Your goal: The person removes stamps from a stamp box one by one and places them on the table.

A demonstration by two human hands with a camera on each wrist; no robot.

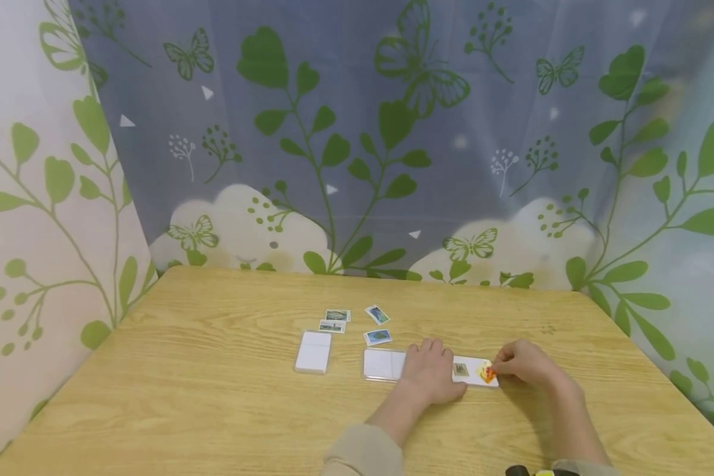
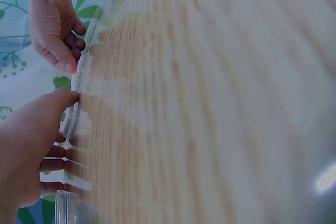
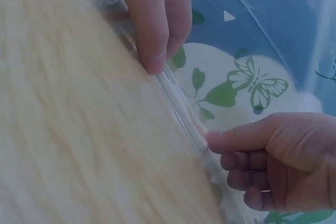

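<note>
My left hand [image 1: 428,373] lies spread across a flat clear case with white cards [image 1: 382,365], covering its middle. By its thumb, a small brownish stamp [image 1: 461,369] shows on the white surface. At the right end, my right hand [image 1: 526,363] pinches at the edge of a small yellow and orange-red picture piece [image 1: 486,372]. The wrist views see the case [image 3: 181,111] nearly edge-on. There the right thumb [image 3: 223,140] meets its end, with the other fingers curled beneath, while the left hand [image 3: 155,19] presses farther along.
Several small picture stamps [image 1: 377,338] lie loose behind the case, two of them overlapping or touching [image 1: 332,326]. Another clear case with white inside [image 1: 313,352] sits to the left. The wooden table [image 1: 214,396] ends at a patterned curtain [image 1: 357,132].
</note>
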